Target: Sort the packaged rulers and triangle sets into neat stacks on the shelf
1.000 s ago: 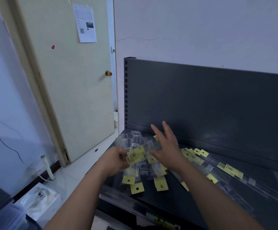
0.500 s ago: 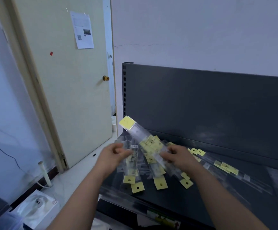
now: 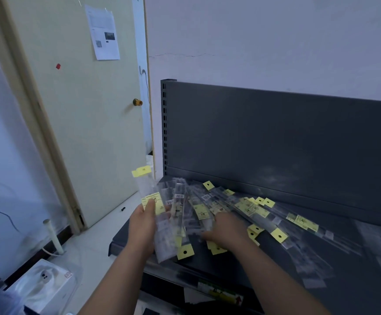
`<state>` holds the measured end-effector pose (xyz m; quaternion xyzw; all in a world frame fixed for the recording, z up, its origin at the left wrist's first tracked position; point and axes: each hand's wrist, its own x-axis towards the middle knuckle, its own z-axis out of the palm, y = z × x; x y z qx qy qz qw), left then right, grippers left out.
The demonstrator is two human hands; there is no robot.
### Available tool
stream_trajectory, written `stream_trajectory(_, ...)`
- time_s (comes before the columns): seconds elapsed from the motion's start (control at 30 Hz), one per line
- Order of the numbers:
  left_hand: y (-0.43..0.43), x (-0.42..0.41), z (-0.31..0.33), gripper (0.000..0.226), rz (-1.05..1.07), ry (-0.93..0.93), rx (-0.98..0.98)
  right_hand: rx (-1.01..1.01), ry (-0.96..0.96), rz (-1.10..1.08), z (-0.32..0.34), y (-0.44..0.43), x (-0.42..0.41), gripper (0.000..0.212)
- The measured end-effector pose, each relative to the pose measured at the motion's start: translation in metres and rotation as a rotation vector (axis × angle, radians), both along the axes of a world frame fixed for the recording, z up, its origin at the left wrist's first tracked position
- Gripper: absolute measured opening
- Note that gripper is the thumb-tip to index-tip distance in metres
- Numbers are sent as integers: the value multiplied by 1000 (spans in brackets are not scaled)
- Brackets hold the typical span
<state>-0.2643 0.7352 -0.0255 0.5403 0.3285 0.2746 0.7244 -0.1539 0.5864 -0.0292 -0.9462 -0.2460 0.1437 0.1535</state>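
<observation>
Clear plastic ruler packet with yellow card header (image 3: 147,189): now gripped upright by the left hand (image 3: 143,226) over the near left of the dark grey metal shelf (image 3: 207,264), having passed from the right hand (image 3: 224,230), which has dropped onto the scattered pile of similar packets (image 3: 242,205), its grip indiscernible, so stack-gathering is likely only beginning.

Single head view, looking forward-down, close over shelf (image 3: 207,264) edge.

Yellow labels (image 3: 302,222) and door notice (image 3: 103,34) carry print too blurred to read.

glossy clear plastic ruler packets (image 3: 204,202), matt metal shelf (image 3: 276,142)
</observation>
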Motion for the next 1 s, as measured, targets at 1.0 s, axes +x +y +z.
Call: stream_trajectory(1.0, 0, 16, 31, 37, -762, 144, -116, 568, 443, -43, 69, -90, 60, 21)
